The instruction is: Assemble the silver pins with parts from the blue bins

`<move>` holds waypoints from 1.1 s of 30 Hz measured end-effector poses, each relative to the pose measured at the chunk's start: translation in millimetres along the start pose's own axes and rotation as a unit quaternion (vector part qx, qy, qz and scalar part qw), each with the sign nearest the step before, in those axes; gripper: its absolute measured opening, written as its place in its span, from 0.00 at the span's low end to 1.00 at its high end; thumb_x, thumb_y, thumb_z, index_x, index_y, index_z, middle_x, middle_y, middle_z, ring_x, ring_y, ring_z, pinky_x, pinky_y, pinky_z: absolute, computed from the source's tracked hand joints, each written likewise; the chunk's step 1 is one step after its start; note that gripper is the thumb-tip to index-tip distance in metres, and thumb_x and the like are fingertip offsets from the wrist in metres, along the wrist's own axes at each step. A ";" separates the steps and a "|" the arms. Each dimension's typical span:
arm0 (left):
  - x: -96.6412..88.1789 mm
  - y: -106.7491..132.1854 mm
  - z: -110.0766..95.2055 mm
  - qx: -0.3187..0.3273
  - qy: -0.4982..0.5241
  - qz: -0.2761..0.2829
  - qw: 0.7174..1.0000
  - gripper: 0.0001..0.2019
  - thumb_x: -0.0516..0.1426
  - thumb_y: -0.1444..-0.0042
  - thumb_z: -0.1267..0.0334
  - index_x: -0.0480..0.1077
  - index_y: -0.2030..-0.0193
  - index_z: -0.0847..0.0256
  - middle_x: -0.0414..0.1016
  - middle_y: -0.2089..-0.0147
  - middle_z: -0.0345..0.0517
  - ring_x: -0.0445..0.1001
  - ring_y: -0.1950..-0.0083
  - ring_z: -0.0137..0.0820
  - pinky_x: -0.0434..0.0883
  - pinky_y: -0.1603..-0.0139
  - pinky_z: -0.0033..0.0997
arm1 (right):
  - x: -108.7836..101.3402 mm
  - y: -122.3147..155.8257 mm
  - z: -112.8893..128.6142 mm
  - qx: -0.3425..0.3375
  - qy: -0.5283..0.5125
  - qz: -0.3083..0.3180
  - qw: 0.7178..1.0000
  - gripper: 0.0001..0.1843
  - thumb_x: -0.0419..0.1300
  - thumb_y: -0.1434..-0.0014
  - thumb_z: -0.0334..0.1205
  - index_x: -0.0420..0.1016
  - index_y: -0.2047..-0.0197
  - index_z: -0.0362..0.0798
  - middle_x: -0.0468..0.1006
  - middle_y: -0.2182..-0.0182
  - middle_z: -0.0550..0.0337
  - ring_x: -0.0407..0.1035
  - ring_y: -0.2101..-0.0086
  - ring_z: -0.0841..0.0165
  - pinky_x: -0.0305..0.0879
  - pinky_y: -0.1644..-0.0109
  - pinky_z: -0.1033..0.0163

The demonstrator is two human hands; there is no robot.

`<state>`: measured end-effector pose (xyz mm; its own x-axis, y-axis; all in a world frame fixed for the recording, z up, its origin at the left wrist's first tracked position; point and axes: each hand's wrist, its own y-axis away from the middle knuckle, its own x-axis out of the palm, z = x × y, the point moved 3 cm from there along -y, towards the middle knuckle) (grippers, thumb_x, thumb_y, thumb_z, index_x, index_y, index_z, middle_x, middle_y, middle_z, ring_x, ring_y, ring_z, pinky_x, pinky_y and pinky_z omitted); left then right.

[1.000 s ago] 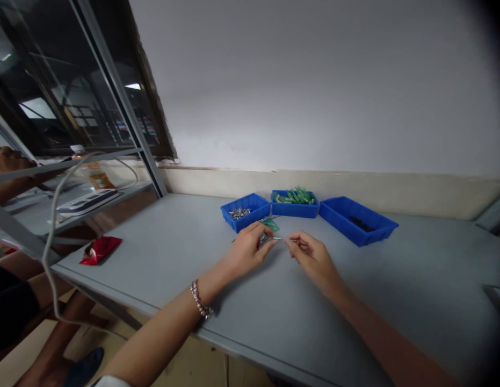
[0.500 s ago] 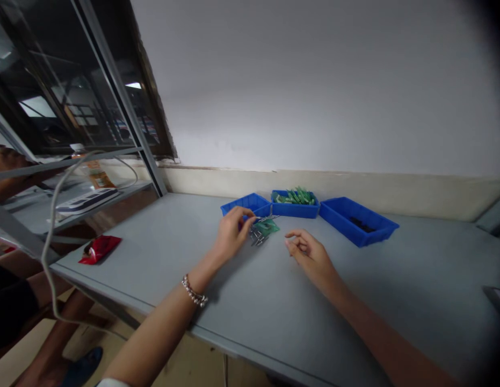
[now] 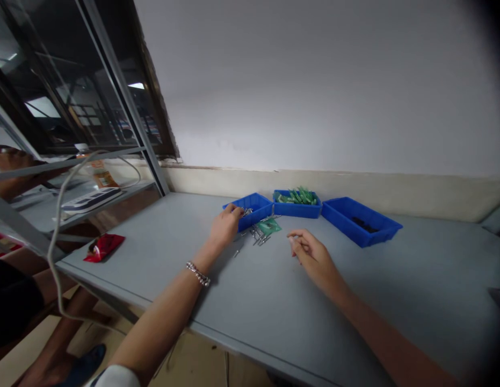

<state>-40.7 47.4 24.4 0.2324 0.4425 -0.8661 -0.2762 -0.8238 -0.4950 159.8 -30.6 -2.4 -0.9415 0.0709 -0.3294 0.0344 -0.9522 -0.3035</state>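
Note:
My left hand (image 3: 225, 228) is at the front left rim of the left blue bin (image 3: 261, 214). Its fingers are bent together beside small silver metal pieces (image 3: 248, 211) in that bin; whatever they hold is hidden. Loose silver screw-like pins (image 3: 258, 235) lie on the table in front, around a small green plastic packet (image 3: 269, 226). One single pin (image 3: 237, 253) lies apart, nearer me. My right hand (image 3: 312, 255) hovers to the right of the pile, thumb and index finger pinched together. A tiny pale spot shows at its fingertips, too small to name.
The middle blue bin (image 3: 297, 210) holds several green packets (image 3: 300, 196). Dark pieces (image 3: 363, 223) lie in the right blue bin (image 3: 350, 228). A red wrapper (image 3: 106, 247) is at the table's left. Beyond the metal frame (image 3: 131, 107), another person's arm (image 3: 16, 161) shows near a bottle (image 3: 100, 172).
My left hand has moved slightly left and up from the pile to the left bin's rim, uncovering pins and the bin's contents. My right hand has stayed nearly in place.

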 end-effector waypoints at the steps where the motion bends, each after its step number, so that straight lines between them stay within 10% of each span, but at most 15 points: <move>1: -0.8 0.1 -1.1 -0.008 -0.009 0.008 1.000 0.12 0.45 0.42 0.64 0.65 0.55 0.61 0.66 0.56 0.48 0.69 0.62 0.32 0.64 0.64 0.29 | 0.1 -0.1 0.1 0.000 0.003 0.000 1.000 0.13 0.48 0.45 0.47 0.63 0.63 0.46 0.62 0.81 0.64 0.59 0.78 0.71 0.56 0.75 0.67; 16: 11.5 21.5 -38.0 0.050 -0.122 0.192 0.973 0.12 0.45 0.48 0.77 0.65 0.61 0.68 0.71 0.66 0.54 0.73 0.65 0.39 0.66 0.71 0.33 | -0.2 0.6 -3.6 -0.008 0.029 0.001 1.000 0.14 0.47 0.44 0.48 0.64 0.64 0.46 0.62 0.81 0.64 0.59 0.79 0.72 0.55 0.76 0.68; 24: -3.7 14.7 -35.2 0.015 0.127 0.059 0.990 0.11 0.49 0.47 0.71 0.67 0.58 0.63 0.70 0.63 0.50 0.70 0.67 0.31 0.65 0.68 0.30 | 0.9 -1.1 -2.1 -0.010 0.039 0.005 0.999 0.14 0.47 0.44 0.46 0.65 0.66 0.45 0.62 0.81 0.65 0.59 0.79 0.72 0.56 0.75 0.67; 29: 6.1 16.5 -43.8 -0.044 0.538 0.103 0.836 0.10 0.55 0.51 0.61 0.69 0.64 0.66 0.69 0.73 0.43 0.60 0.80 0.20 0.59 0.79 0.23 | 7.9 -0.4 -6.8 0.007 0.019 0.061 0.998 0.15 0.50 0.47 0.45 0.69 0.63 0.44 0.63 0.81 0.64 0.60 0.78 0.72 0.56 0.75 0.67; 33: 13.3 22.5 -52.4 -0.083 0.638 0.127 0.755 0.12 0.60 0.57 0.60 0.69 0.68 0.67 0.69 0.75 0.42 0.61 0.80 0.20 0.59 0.78 0.23 | 11.1 0.1 -9.6 0.023 0.004 0.071 0.997 0.16 0.53 0.49 0.45 0.69 0.62 0.43 0.65 0.80 0.63 0.61 0.77 0.72 0.58 0.73 0.67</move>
<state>5.1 16.2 5.4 0.9300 -0.3518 -0.1066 -0.3671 -0.9044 -0.2175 152.6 -27.1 -14.7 -0.9257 -0.0626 -0.3730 0.1506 -0.9657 -0.2118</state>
